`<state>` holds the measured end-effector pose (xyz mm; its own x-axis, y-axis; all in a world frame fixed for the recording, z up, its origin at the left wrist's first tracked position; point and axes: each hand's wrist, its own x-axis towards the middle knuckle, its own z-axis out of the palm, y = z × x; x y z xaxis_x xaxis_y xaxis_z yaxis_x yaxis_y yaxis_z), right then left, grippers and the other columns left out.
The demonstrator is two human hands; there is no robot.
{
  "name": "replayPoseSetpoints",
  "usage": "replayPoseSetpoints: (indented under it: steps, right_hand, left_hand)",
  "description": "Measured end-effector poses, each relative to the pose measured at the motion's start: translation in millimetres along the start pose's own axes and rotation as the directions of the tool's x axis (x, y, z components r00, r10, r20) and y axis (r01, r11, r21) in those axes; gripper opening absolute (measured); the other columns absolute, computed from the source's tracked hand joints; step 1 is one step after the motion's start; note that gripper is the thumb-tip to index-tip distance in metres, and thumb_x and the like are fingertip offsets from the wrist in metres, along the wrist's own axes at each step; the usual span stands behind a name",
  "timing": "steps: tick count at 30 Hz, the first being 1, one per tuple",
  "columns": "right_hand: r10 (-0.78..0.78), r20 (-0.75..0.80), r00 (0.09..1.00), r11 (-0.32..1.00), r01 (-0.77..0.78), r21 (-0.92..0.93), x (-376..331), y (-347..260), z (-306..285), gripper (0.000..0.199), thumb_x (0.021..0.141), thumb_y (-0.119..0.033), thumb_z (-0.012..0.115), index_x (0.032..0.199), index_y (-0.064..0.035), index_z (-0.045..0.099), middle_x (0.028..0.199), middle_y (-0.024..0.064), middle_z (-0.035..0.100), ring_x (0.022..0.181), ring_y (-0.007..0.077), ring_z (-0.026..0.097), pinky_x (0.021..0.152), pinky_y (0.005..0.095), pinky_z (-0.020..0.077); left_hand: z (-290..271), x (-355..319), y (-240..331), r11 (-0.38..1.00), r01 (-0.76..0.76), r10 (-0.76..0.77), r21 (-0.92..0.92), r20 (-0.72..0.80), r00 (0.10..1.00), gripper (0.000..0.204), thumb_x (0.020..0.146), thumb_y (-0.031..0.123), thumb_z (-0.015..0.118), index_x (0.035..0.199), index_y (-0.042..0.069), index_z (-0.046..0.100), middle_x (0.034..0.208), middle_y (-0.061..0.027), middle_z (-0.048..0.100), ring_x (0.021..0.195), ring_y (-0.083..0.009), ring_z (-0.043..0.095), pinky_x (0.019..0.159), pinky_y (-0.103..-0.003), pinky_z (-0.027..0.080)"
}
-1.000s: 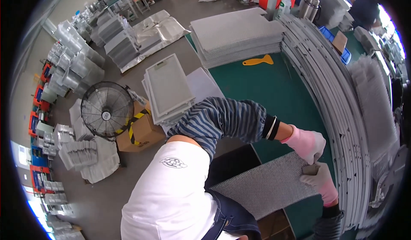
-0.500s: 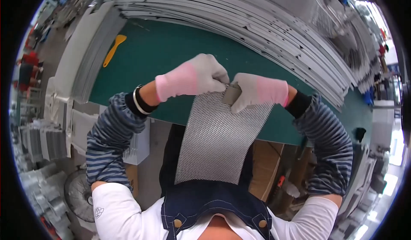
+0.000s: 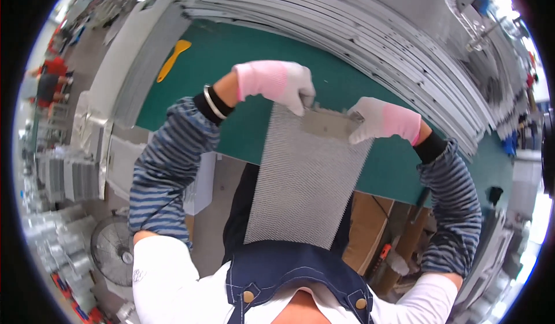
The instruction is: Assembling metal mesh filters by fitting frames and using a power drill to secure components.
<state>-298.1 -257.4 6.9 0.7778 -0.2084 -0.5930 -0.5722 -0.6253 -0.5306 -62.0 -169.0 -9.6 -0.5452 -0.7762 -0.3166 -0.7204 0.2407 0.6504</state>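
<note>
A long grey mesh sheet (image 3: 303, 179) hangs from the green table (image 3: 231, 64) edge down over my dark apron. My left hand (image 3: 277, 84), in a pink and white glove, grips the sheet's far left corner. My right hand (image 3: 378, 121), gloved the same, pinches the far right corner, beside a flat grey strip (image 3: 326, 123) lying along the sheet's top edge. Both forearms wear striped sleeves.
A yellow scraper (image 3: 172, 60) lies on the table's left end. Stacks of long grey metal frames (image 3: 358, 29) run along the table's far side. A floor fan (image 3: 113, 257) and piles of silver parts (image 3: 58, 173) stand at the left. A cardboard box (image 3: 370, 226) sits under the table.
One second ago I looked sideways across the floor. Since then the view has turned down onto the table, and my two hands have spread apart from the sheet's middle to its top corners.
</note>
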Motion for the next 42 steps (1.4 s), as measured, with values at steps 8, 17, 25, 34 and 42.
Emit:
replayPoseSetpoints:
  steps: [8,17,25,34,42]
  right_hand:
    - [0.082,-0.143,0.986,0.982,-0.056,0.18,-28,23,20,0.027,0.08,-0.02,0.072,0.091,0.0044,0.067,0.063,0.0078,0.058,0.06,0.0136,0.053,0.06,0.0322,0.0455]
    - [0.121,-0.152,0.981,0.965,-0.081,0.25,-36,15,16,0.026,0.079,-0.02,0.072,0.088,0.0041,0.068,0.061,0.0082,0.056,0.057,0.0113,0.052,0.056,0.0315,0.0451]
    - [0.006,-0.328,0.945,0.935,-0.122,-0.332,-24,32,37,0.065,0.067,-0.026,0.081,0.122,-0.0027,0.058,0.112,0.016,0.063,0.103,0.0312,0.061,0.086,0.0415,0.0487]
    - [-0.318,-0.579,0.751,0.921,0.1,-0.377,3,49,94,0.095,0.061,-0.039,0.083,0.139,-0.0028,0.043,0.146,0.0222,0.036,0.139,0.0397,0.029,0.116,0.0485,0.0246]
    - [-0.337,-0.565,0.753,0.929,0.17,-0.327,5,59,87,0.092,0.064,-0.046,0.081,0.138,-0.0039,0.044,0.145,0.02,0.038,0.14,0.0375,0.03,0.117,0.0472,0.0237]
  left_hand:
    - [28,84,32,0.99,0.007,0.022,-0.141,0.202,0.979,0.042,0.078,0.032,0.072,0.101,-0.003,0.069,0.086,-0.0138,0.07,0.077,-0.0211,0.067,0.07,-0.033,0.053]
    - [21,86,41,0.986,-0.037,0.083,-0.16,0.294,0.952,0.038,0.079,0.033,0.07,0.096,-0.001,0.07,0.081,-0.0114,0.07,0.071,-0.0195,0.065,0.066,-0.032,0.053]
    - [-2,44,6,0.996,0.026,0.016,0.086,-0.454,0.891,0.042,0.089,0.031,0.061,0.122,0.005,0.059,0.1,-0.018,0.069,0.094,-0.0298,0.067,0.081,-0.039,0.053]
    - [-34,-132,-191,0.367,0.723,0.018,0.586,-0.781,0.624,0.026,0.087,0.015,0.051,0.106,0.017,0.069,0.108,-0.008,0.067,0.101,-0.0279,0.064,0.085,-0.041,0.053]
    - [6,-59,-75,0.752,0.393,0.055,0.529,-0.644,0.763,0.015,0.088,0.014,0.055,0.1,0.012,0.065,0.093,-0.0096,0.061,0.08,-0.0285,0.065,0.069,-0.039,0.055]
